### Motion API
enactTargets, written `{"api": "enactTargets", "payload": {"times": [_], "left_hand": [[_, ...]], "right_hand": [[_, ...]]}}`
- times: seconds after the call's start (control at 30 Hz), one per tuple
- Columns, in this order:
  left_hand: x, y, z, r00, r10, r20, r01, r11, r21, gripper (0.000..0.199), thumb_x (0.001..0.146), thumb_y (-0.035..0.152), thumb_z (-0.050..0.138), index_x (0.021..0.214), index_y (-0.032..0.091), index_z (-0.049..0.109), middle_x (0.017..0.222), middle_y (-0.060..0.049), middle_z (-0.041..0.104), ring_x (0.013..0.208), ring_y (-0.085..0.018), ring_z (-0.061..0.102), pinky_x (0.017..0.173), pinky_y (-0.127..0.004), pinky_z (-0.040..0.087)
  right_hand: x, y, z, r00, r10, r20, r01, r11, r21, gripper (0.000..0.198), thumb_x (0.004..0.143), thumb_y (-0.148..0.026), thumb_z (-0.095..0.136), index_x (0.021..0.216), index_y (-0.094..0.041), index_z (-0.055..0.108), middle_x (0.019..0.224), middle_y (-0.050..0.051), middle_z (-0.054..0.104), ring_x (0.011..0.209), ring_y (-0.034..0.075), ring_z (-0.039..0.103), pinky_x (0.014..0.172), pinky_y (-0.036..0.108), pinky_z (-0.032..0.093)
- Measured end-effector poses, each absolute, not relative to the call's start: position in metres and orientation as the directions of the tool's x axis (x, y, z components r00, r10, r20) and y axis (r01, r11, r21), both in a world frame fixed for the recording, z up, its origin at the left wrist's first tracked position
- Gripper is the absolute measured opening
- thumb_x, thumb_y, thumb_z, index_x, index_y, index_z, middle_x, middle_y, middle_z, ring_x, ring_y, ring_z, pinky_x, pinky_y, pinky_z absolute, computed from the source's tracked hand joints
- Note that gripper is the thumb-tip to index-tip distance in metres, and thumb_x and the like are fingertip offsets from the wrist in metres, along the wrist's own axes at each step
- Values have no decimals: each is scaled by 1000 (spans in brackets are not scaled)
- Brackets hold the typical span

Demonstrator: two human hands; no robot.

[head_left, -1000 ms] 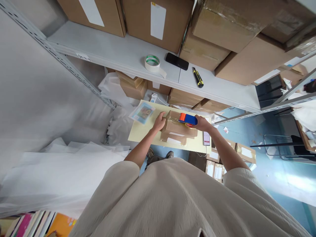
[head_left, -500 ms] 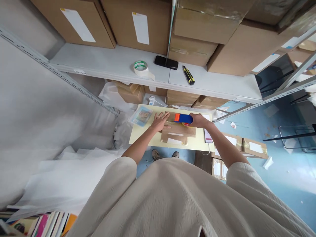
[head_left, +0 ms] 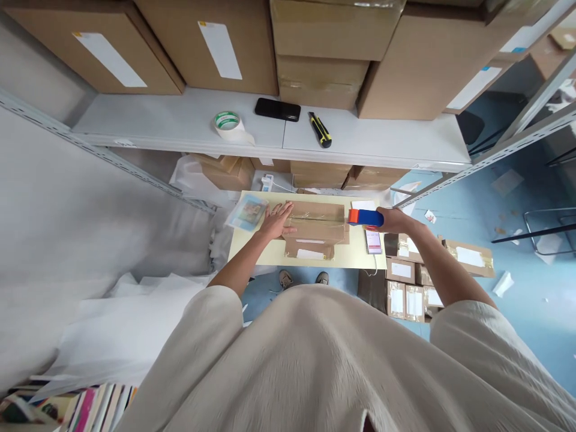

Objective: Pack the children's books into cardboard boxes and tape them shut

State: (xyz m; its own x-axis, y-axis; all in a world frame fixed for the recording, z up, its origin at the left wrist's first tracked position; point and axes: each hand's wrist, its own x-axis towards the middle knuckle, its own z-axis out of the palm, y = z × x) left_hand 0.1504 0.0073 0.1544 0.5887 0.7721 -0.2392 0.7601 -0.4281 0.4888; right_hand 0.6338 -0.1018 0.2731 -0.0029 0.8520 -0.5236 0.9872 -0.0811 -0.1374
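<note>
A brown cardboard box (head_left: 317,227) lies on the pale yellow tabletop (head_left: 355,259), with clear tape along its upper seam. My left hand (head_left: 275,222) rests with fingers stretched out on the box's left end. In my right hand (head_left: 393,221) is a blue and orange tape dispenser (head_left: 368,217), just off the box's right end; my fingers are wrapped round its blue end. Below the dispenser lies a lit phone (head_left: 373,242) with a cable. A flat plastic-wrapped item (head_left: 247,212) is left of my left hand.
Ahead, a grey shelf (head_left: 180,129) bears large cartons (head_left: 321,84), a masking tape roll (head_left: 228,123), a black phone (head_left: 278,110) and a yellow-black utility knife (head_left: 320,129). Labelled parcels (head_left: 400,271) sit on the floor at right. White sheets (head_left: 121,324) and books (head_left: 94,408) are at left.
My right hand has drawn the tape dispenser rightward, from over the box to beyond its right end. My left hand stays on the box's left end. The view has shifted a little.
</note>
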Motion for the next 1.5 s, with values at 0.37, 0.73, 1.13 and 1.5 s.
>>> {"api": "enactTargets", "payload": {"times": [0.37, 0.73, 1.13, 1.5], "left_hand": [[153, 13, 165, 573, 755, -319, 802, -438, 406, 113, 93, 64, 83, 187, 32, 30, 194, -12, 26, 178, -46, 25, 145, -65, 6], [162, 19, 170, 540, 740, -402, 836, -416, 358, 114, 90, 63, 83, 186, 26, 31, 196, -16, 20, 177, -46, 29, 143, -59, 20], [167, 26, 168, 556, 733, -392, 822, -412, 394, 118, 81, 57, 90, 180, 18, 39, 193, -20, 25, 174, -45, 38, 138, -45, 37], [168, 28, 169, 570, 724, -389, 813, -428, 396, 119, 79, 53, 90, 180, 17, 38, 194, -21, 23, 175, -46, 35, 140, -47, 34]], "right_hand": [[685, -119, 202, -45, 843, -535, 986, -49, -162, 52, 80, -42, 91, 123, -24, 68, 117, 15, 84, 108, 38, 80, 102, 47, 55], [628, -86, 189, -137, 813, -565, 988, 69, -141, 52, 86, -35, 86, 130, -20, 65, 118, 23, 82, 112, 40, 79, 107, 50, 49], [608, -82, 197, -151, 875, -461, 988, 119, -97, 54, 84, -31, 81, 135, -17, 69, 123, 29, 81, 118, 46, 77, 114, 57, 39], [599, -81, 197, -103, 897, -430, 991, 56, -121, 52, 80, -29, 88, 128, -19, 71, 122, 28, 80, 123, 48, 74, 117, 60, 36]]}}
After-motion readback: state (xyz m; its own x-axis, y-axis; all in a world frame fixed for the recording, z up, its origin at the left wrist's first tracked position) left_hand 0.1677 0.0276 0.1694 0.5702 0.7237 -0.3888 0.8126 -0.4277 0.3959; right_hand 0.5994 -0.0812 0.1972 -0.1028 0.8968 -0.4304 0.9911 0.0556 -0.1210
